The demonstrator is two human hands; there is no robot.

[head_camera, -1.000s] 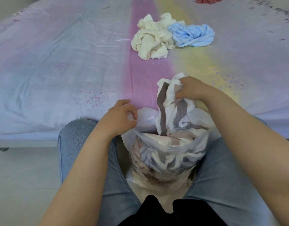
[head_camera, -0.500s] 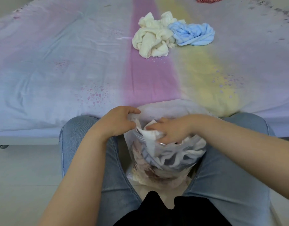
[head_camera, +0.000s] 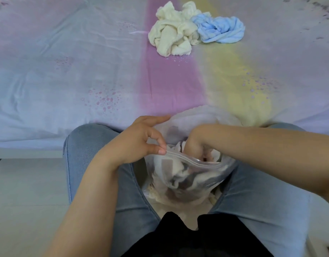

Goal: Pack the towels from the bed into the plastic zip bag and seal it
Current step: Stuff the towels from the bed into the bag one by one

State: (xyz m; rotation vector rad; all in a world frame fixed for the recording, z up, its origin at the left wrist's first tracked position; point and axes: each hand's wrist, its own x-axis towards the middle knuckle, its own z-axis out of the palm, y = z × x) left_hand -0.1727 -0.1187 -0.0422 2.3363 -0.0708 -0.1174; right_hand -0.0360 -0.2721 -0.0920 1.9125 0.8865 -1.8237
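Left hand (head_camera: 139, 140), at roughly 9 o'clock of the bag mouth, is pinching the near zip rim between thumb and forefinger, the other fingers (head_camera: 156, 133) curling loosely over the far lip. The plastic zip bag (head_camera: 197, 184) is sitting upright between the person's knees, just off the edge of the bed (head_camera: 67, 71), about two-thirds full. Its film is appearing thin, clear and limp, likely slippery; the ribbed zip strip is judged the firmest place to hold.

Right hand (head_camera: 197, 143) is reaching down into the mouth from 3 o'clock, pressing on the striped towel (head_camera: 178, 167); its fingertips are hidden, so their set cannot be told.

At 12 o'clock on the bed, well apart from the bag, the cream towel (head_camera: 173, 36) and blue towel (head_camera: 219, 30) are lying crumpled and touching. Both are looking soft, light and compressible; a bunched handful from the middle should serve.
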